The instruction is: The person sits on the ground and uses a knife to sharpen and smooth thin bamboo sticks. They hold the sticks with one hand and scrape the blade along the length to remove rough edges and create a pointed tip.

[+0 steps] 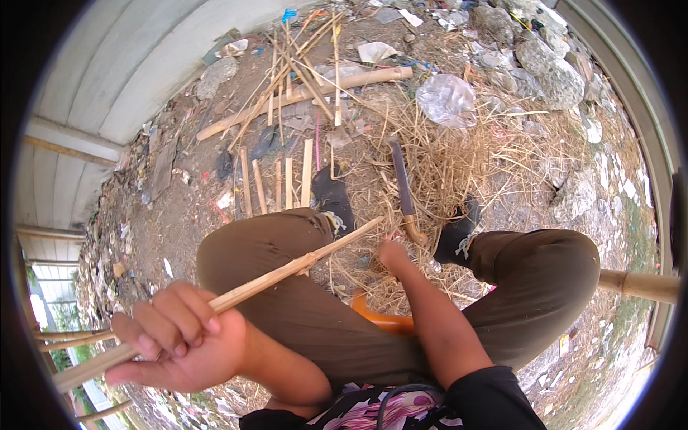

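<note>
My left hand (183, 337) is wrapped round a long, pale split bamboo strip (276, 272). The strip slants from the lower left, over my left thigh, and its far end tapers between my knees. My right hand (391, 256) is low over the straw between my feet, its fingers curled; what they hold, if anything, is hidden. Just right of that hand lies a machete (403, 179) with a dark blade and a curved wooden handle (413, 229), and the hand appears apart from it.
Several short bamboo pieces (289, 183) lie beyond my left knee. Farther off, thin strips rest across a bamboo pole (380, 77). Dry straw (459, 158) covers the middle ground. Rocks (548, 72) stand far right, a pale wall (107, 79) at left. Something orange (383, 320) shows between my thighs.
</note>
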Available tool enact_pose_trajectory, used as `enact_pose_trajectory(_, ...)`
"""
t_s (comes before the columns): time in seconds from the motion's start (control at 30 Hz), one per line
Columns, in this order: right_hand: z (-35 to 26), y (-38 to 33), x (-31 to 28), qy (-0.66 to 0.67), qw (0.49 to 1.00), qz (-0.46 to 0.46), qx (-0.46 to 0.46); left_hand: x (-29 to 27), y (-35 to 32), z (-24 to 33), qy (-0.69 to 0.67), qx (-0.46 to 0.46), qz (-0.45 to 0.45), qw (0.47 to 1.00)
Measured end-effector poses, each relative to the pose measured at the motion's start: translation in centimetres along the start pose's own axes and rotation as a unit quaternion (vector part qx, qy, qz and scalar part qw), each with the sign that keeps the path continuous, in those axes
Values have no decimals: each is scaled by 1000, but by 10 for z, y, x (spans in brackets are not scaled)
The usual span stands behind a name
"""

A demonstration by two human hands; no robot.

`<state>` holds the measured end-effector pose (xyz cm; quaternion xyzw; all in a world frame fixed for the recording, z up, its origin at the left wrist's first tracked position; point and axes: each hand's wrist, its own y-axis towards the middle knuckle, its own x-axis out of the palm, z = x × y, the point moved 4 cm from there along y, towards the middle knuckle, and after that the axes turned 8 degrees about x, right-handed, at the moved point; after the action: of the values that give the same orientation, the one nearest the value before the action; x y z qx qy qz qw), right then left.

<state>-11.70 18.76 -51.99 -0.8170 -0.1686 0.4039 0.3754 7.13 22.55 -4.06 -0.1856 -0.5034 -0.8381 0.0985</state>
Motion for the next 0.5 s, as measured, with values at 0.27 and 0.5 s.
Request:
enact_pose_trajectory(0.27,-100,-166,-146,-192,980,22,-44,-6,-2,2,-18,-21,-9,1000)
enact_pose_trajectory(0.5,-95,-242,-114,166,960,-29,-225,-12,-4,7,-16,-17,9,1000)
